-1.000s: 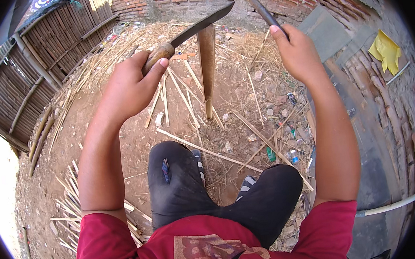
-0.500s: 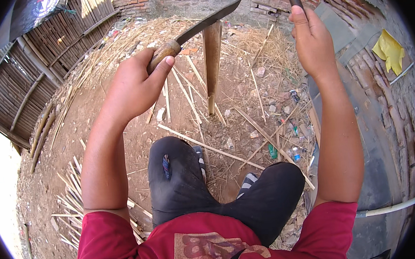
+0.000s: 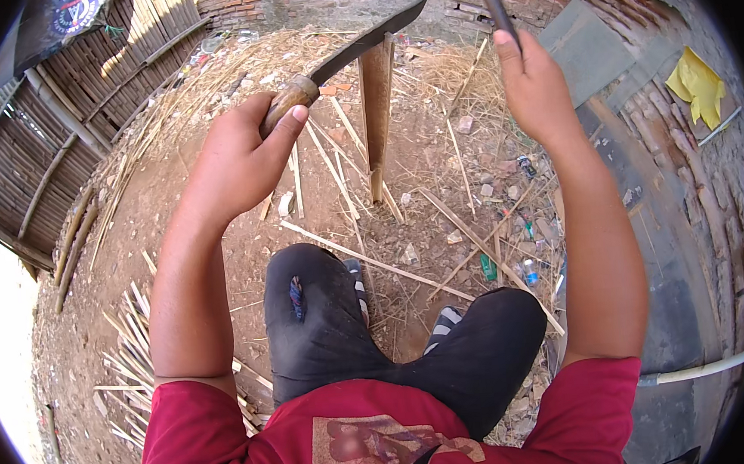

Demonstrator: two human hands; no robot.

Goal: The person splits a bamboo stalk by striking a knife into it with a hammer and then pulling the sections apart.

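Since half a second ago, your left hand (image 3: 242, 159) has brought the knife (image 3: 351, 52) slightly lower in the frame, and your right hand (image 3: 539, 91) has tipped its thin strip (image 3: 490, 4) further upright.

From the head camera, both hands sit high in the frame, well apart. The left is closed around the knife's wooden handle (image 3: 289, 100), dark blade pointing to the upper right, its tip just above the upright wooden stake (image 3: 377, 115) standing between your hands. The right is closed on the strip, which runs off the top edge. That strip looks light, stiff and splintery, so grip it low and firmly. Cut slats (image 3: 135, 361) lie at lower left.
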